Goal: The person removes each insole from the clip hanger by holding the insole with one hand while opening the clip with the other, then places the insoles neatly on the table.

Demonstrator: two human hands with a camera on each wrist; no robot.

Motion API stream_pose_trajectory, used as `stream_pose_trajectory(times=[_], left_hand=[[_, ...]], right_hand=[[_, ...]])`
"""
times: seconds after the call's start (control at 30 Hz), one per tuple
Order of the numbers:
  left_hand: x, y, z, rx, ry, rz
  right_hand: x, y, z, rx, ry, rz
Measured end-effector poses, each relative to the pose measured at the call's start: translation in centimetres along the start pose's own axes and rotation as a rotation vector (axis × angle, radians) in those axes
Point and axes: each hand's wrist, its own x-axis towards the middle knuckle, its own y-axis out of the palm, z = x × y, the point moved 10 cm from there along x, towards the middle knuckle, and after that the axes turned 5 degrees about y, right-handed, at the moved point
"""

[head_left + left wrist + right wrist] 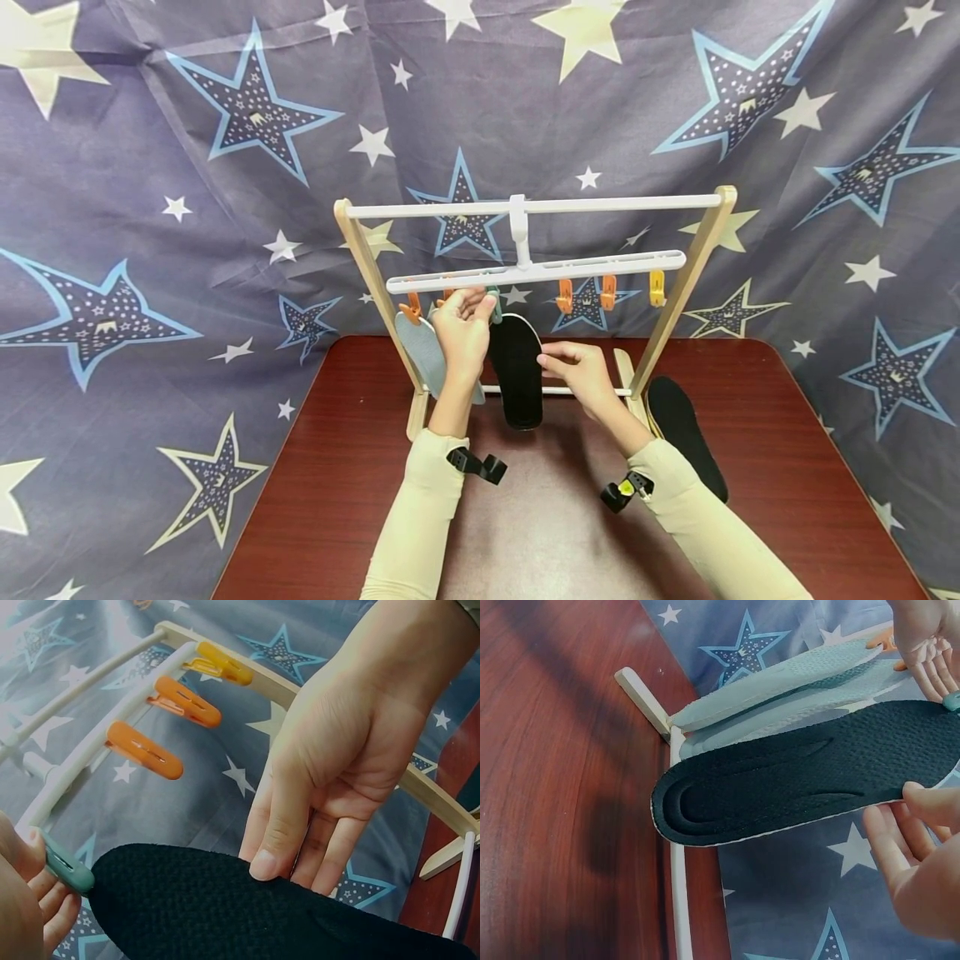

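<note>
A black insole (517, 375) hangs toe-up below the white clip hanger (600, 267), its top edge right at a green clip (69, 864). My left hand (461, 333) pinches that clip between thumb and fingers. With thumb and fingertips, my right hand (583, 377) holds the insole's right edge, near its upper part. Left of my left hand, two pale grey insoles (776, 681) hang from orange clips (411, 308), partly hidden behind my hand and wrist in the head view.
A wooden stand (684, 292) with a white top rod (622, 202) carries the hanger. Two orange clips (608, 293) and a yellow clip (657, 288) hang on its right half. Another black insole (686, 433) lies on the red-brown table (780, 467) by the stand's right foot.
</note>
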Motion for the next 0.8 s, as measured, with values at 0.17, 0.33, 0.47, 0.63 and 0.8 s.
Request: stream_pose_trajectory(times=[0.17, 0.33, 0.47, 0.63, 0.8], left_hand=[[0.0, 0.1, 0.0, -0.008, 0.005, 0.004], [0.0, 0.2, -0.1, -0.006, 0.018, 0.014], [-0.1, 0.2, -0.2, -0.006, 0.014, 0.017], [-0.2, 0.1, -0.2, 0.004, 0.004, 0.018], [-0.3, 0.0, -0.4, 0.011, 0.011, 0.02]], right_hand=[[0.0, -0.5, 0.0, 0.021, 0.003, -0.001], [-0.2, -1.3, -0.2, 0.007, 0.014, -0.012], [-0.3, -2.0, -0.4, -0.023, 0.029, -0.029], [-0.5, -3.0, -0.4, -0.043, 0.031, -0.041], [-0.5, -3.9, -0.1, -0.047, 0.029, -0.038]])
